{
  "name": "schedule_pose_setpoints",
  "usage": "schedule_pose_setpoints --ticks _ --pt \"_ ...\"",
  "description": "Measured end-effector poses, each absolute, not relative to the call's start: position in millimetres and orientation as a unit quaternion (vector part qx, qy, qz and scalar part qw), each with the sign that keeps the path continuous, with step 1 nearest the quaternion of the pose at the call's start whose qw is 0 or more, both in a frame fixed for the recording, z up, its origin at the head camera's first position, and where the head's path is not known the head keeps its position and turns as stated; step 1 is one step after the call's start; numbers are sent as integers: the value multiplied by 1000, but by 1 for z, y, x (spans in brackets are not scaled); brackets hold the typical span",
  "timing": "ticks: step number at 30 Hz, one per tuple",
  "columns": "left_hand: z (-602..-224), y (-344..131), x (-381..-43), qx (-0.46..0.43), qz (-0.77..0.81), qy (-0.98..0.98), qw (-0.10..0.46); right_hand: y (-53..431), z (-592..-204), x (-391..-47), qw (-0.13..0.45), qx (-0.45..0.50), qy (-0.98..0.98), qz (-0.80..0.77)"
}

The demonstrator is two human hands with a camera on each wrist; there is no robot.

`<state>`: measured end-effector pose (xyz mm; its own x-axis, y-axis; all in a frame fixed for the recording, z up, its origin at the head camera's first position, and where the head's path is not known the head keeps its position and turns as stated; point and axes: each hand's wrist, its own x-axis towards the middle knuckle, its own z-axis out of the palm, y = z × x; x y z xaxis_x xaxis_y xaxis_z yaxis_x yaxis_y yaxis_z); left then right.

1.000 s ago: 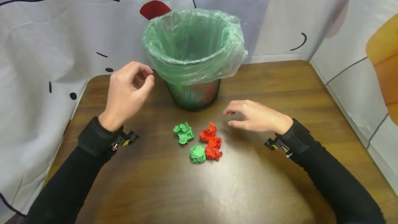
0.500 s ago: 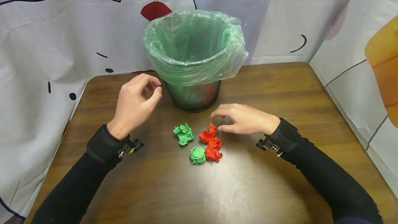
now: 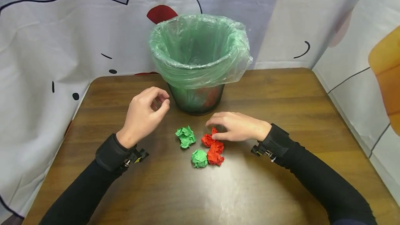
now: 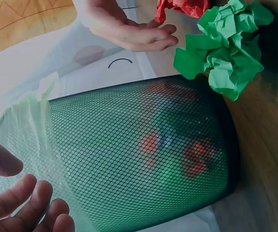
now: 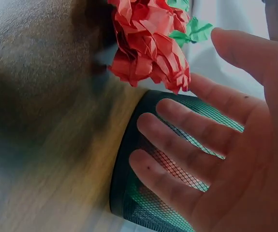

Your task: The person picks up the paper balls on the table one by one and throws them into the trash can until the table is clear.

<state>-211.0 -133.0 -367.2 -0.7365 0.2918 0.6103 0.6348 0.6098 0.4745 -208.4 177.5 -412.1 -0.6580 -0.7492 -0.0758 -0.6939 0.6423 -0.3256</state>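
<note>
My right hand (image 3: pixel 238 126) hovers at the red crumpled paper balls (image 3: pixel 215 153), its thumb and fingertips overlapping the rear one in the head view. The right wrist view has its fingers (image 5: pixel 192 125) extended and the thumb apart, with red paper (image 5: pixel 148 46) beyond the fingertips. My left hand (image 3: pixel 143 115) is loosely curled with nothing in it, in front of the wire-mesh bin (image 3: pixel 198 100) and to its left. Two green crumpled paper balls lie on the table: one darker (image 3: pixel 185 137) between the hands, one lighter (image 3: pixel 199 158) beside the red ones.
A green plastic bag (image 3: pixel 190 75) lines the bin and folds over its rim. Red and green pieces show through the mesh (image 4: pixel 129 140). The wooden table (image 3: pixel 150 190) meets a printed curtain (image 3: pixel 62 37) behind and at the sides.
My right hand has moved left and slightly down to the red paper balls. My left hand has come down and right, away from the bin's rim. The paper balls lie where they were.
</note>
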Motion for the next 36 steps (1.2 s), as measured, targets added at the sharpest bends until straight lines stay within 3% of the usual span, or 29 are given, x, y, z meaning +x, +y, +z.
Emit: schedule_pose_setpoints --ticks 18,36 --pt "-381 -137 -209 -255 -345 -872 234 162 -430 -212 99 -408 903 -96" --pt "-397 -135 -202 -253 -349 -877 214 171 -430 -213 92 -422 887 -166"
